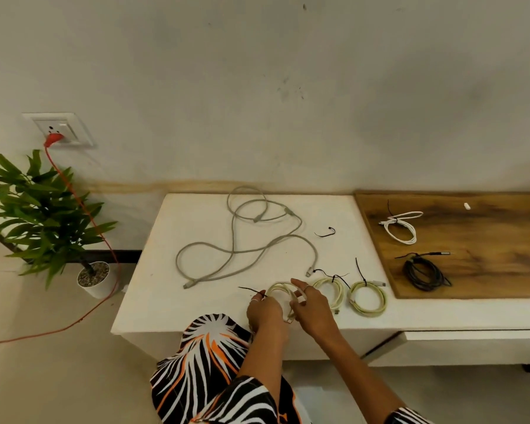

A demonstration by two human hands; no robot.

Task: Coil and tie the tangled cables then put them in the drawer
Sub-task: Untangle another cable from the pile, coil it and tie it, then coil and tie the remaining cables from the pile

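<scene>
At table (pixel 196 301) front edge, both hands are working a pale coiled cable (pixel 280 290): left hand (pixel 263 310) fingers pinching black tie (pixel 251 290), right hand (pixel 311 307) fingers clamped on coil. Light, springy; best gripped across bundled loops.

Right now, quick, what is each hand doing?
Left hand: fingers pinch a black tie at the pale coiled cable.
Right hand: fingers grip the same coiled cable.
</scene>
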